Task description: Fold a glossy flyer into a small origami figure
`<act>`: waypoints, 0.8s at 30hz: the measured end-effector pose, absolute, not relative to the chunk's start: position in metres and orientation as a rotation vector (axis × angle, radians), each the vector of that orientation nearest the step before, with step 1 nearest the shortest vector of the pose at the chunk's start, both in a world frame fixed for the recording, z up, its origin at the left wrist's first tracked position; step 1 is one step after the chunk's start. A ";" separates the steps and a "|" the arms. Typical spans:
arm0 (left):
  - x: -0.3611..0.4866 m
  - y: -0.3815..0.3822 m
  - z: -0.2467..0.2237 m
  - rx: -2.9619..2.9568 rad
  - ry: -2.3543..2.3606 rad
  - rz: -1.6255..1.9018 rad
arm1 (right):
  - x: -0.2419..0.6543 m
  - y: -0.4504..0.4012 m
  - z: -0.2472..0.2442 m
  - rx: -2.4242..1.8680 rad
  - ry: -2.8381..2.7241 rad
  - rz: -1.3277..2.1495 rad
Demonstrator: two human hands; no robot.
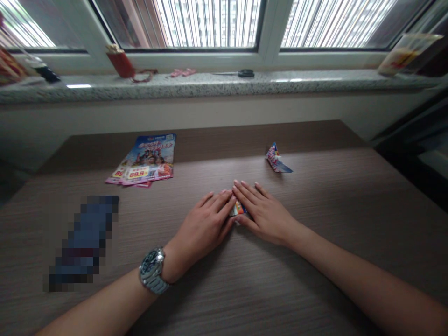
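A small folded piece of colourful printed paper [238, 208] lies on the brown wood-grain table [224, 298], mostly covered by both hands. My left hand [206, 219], with a silver watch [154, 270] on its wrist, rests on the paper's left side with fingers stretched out. From the right, my right hand [262, 210] lies flat over the other side, its fingers extended and its thumb at the near edge. The fingertips of the two hands meet above the paper. Beyond my right hand stands a folded paper shape [276, 159] with the same kind of print.
Printed flyers [150, 161] are stacked at the back left, with a pixelated dark object [84, 240] nearer. The granite windowsill [196, 86] behind holds a red container [121, 63], pink items [182, 73], scissors [245, 73] and a plastic cup [402, 56].
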State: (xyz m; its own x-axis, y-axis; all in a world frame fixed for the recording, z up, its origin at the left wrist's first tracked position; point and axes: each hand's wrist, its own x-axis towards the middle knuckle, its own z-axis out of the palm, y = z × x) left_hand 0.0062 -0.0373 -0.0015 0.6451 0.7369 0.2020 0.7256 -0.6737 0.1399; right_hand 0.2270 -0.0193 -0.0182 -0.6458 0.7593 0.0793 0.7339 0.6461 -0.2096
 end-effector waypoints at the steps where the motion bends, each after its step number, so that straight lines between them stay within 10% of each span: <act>1: 0.006 -0.038 -0.001 2.816 1.263 0.382 | 0.227 -0.019 -0.018 -1.236 -2.698 0.240; 24: 0.005 -0.043 -0.001 2.806 1.330 0.393 | 0.228 -0.020 -0.022 -1.349 -2.643 0.259</act>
State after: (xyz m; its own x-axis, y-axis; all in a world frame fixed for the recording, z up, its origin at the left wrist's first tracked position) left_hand 0.0050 -0.0434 -0.0011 0.6072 0.7634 0.2203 0.7606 -0.6387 0.1167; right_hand 0.2280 -0.0199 -0.0220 -0.5793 0.8125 0.0658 0.7843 0.5776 -0.2265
